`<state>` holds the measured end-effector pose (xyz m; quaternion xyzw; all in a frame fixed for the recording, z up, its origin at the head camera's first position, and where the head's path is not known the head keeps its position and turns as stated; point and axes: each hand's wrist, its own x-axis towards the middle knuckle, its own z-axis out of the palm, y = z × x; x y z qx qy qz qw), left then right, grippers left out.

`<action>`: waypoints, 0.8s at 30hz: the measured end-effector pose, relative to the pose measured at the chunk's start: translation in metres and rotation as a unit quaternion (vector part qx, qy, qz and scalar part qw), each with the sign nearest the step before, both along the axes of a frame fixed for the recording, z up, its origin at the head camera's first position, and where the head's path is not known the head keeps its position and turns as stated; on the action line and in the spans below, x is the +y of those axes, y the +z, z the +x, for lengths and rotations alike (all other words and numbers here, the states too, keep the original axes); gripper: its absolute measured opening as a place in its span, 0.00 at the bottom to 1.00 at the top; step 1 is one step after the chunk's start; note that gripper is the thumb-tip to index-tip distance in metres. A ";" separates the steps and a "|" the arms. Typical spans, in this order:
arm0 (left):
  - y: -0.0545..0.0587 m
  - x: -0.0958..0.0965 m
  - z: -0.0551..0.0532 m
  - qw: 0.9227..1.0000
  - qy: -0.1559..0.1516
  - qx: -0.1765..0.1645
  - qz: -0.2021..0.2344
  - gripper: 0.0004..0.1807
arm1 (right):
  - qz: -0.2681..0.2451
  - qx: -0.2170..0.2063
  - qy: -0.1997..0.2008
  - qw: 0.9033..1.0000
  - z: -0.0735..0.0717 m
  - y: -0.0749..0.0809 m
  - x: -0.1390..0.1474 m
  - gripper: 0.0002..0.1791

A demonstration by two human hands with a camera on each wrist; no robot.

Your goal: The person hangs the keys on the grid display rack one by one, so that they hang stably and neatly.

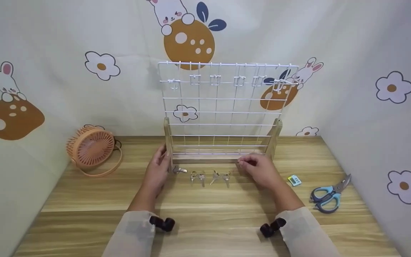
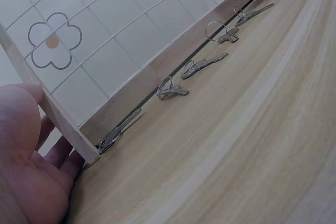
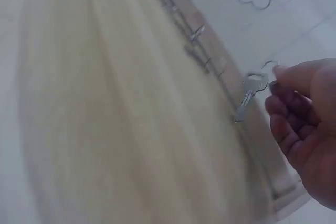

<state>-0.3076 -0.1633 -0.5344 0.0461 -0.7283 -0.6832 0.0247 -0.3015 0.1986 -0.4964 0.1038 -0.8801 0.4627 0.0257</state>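
A white wire grid [image 1: 223,99] stands upright in a wooden stand [image 1: 276,139] at the back of the table. My left hand [image 1: 157,171] grips the stand's left wooden leg [image 2: 65,124], the fingers passing behind it. In the right wrist view, my right hand [image 3: 304,124] pinches a key ring [image 3: 270,63] between thumb and finger. A silver key [image 3: 250,93] hangs from it, close in front of the stand's base bar. Several more ringed keys lie in a row before that bar, the leftmost key [image 2: 118,132] right beside the left leg.
Several white wire hooks [image 1: 239,81] hang along the grid's upper part. An orange fan [image 1: 93,147] stands at the left. To the right lie a small light-blue gadget [image 1: 294,180] and blue-handled scissors [image 1: 328,196]. Patterned cloth walls enclose the table's back and sides.
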 end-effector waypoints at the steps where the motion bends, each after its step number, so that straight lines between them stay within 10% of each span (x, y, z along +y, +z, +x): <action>1: 0.000 0.000 0.000 1.000 0.000 0.001 0.001 0.33 | -0.022 -0.001 -0.006 1.000 0.003 0.007 -0.003 0.04; 11: 0.000 0.003 -0.001 1.000 0.000 -0.009 0.009 0.31 | -0.246 -0.028 0.074 0.966 0.042 0.091 -0.071 0.09; 24: 0.001 -0.001 0.002 1.000 -0.003 -0.006 -0.012 0.31 | -0.374 0.033 0.096 0.922 0.028 0.200 -0.162 0.08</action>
